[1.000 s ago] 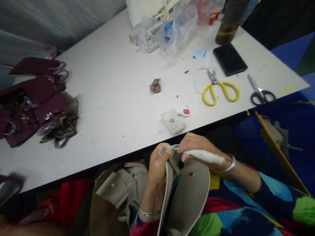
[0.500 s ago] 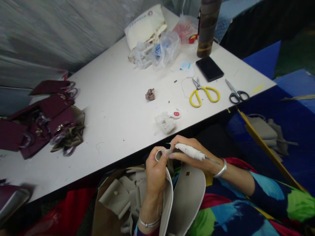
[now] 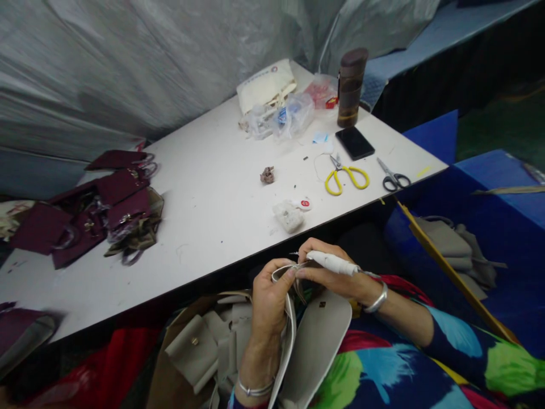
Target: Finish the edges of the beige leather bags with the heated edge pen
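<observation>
My left hand [image 3: 267, 298] is closed on the edge of a light grey bag [image 3: 319, 343], pinching a curled strip between thumb and fingers. The bag's rounded flap, with a small gold fitting, hangs below my hands. My right hand [image 3: 340, 284] grips a tool with a white-wrapped handle [image 3: 332, 262], whose thin metal point sticks out to the left. Its thumb and fingertips meet my left fingertips at the strip; what exactly lies between them is hidden.
A carton of grey bag pieces [image 3: 196, 352] stands below left. On the white table [image 3: 221, 199] lie yellow-handled scissors [image 3: 347, 177], black-handled scissors [image 3: 395, 179], a phone [image 3: 355, 143], a dark bottle [image 3: 351, 91] and maroon bags [image 3: 123, 190]. A blue bin [image 3: 511, 261] is at right.
The camera view has tilted up, showing more of the curtain and the whole bottle. Both hands keep their hold on the bag and tool, with only slight shifts of the fingers.
</observation>
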### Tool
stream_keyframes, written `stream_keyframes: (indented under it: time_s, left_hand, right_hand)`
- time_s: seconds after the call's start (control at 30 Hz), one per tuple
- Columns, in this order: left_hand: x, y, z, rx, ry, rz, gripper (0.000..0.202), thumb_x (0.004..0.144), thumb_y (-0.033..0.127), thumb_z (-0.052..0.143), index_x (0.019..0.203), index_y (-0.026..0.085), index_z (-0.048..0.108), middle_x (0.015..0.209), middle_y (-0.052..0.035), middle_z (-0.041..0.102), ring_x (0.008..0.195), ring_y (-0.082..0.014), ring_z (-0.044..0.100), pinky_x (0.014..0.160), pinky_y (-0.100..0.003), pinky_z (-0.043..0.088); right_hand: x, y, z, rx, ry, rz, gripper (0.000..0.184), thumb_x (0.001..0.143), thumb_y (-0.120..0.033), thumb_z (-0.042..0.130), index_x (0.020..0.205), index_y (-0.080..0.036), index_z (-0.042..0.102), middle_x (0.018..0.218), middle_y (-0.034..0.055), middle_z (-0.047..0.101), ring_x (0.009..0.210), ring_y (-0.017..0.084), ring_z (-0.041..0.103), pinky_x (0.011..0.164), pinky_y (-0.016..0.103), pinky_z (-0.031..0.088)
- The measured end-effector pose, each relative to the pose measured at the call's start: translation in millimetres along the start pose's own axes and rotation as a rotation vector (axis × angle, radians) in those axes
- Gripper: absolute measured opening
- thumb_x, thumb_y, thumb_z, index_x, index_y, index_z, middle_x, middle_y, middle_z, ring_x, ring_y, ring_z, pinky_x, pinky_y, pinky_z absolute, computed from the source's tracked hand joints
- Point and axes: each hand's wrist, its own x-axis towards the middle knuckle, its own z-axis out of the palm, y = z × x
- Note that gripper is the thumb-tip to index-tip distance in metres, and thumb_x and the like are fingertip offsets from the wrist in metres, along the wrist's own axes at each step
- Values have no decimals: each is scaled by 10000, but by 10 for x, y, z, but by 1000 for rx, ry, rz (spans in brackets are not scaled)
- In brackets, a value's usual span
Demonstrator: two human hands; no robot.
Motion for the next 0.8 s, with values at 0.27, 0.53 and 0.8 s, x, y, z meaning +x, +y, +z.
stream_keyframes:
  time_s: [0.27, 0.53, 0.8]
  left_hand:
    - [-127, 20, 31, 68, -48, 35, 273, 675, 228, 893, 900, 155, 755, 807, -30, 744, 692, -135, 632, 667, -228, 492]
    - [-208, -12, 138, 35, -58, 109, 302, 646, 149, 855, 911, 181, 713, 836, -2, 716, 740, -140, 643, 683, -225, 500]
    - [-243, -26, 236, 139, -91, 154, 273, 646, 156, 849, 884, 170, 716, 871, -15, 708, 763, -143, 616, 711, -236, 480]
  right_hand:
    - [-188, -44, 24, -90, 94, -34, 134, 879, -214, 763, 895, -214, 630, 768, -56, 617, 681, 111, 567, 626, 217, 426]
    - [-395, -146, -49, -171, 72, -64, 148, 906, -223, 750, 984, -231, 625, 878, -41, 670, 762, 120, 628, 686, 214, 475]
    - [-520, -152, -91, -232, 136, -91, 99, 922, -200, 712, 946, -229, 620, 820, -51, 651, 713, 111, 611, 655, 210, 460]
